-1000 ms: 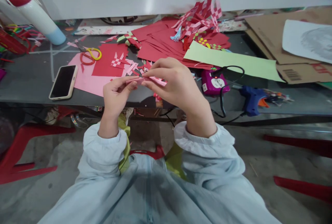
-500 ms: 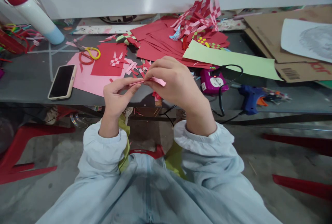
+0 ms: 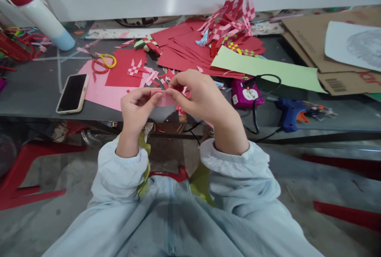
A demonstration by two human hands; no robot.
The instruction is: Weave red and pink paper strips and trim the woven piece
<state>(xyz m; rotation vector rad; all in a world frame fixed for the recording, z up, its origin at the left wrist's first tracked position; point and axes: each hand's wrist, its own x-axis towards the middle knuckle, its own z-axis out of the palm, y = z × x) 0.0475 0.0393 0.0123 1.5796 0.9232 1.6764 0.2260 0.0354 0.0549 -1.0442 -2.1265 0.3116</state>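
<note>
Pinched between the thumb and fingers of my left hand (image 3: pixel 137 104) is a pink paper strip (image 3: pixel 166 99), held above the table's front edge. My right hand (image 3: pixel 199 96) grips the same strip with thumb and forefinger, close to the left fingertips. Its other fingers are curled, and part of the strip is hidden behind them. Beneath and beyond the hands lie cut pink and red paper scraps (image 3: pixel 151 76). A small woven pink-and-red checkered piece (image 3: pixel 135 68) rests on a red sheet (image 3: pixel 116 78).
Scissors (image 3: pixel 104 63) and a phone (image 3: pixel 73 93) lie left, near a bottle (image 3: pixel 44 18). Red sheets (image 3: pixel 175 52) and woven strips (image 3: pixel 229 20) are heaped behind. To the right are a green sheet (image 3: pixel 264 68), a purple box (image 3: pixel 246 93) with a cable, a glue gun (image 3: pixel 287 114) and cardboard (image 3: pixel 309 54).
The pink strip has turned, so more of its flat face shows between my hands. My right fingers have bent and shifted on it; the left hand has moved slightly right.
</note>
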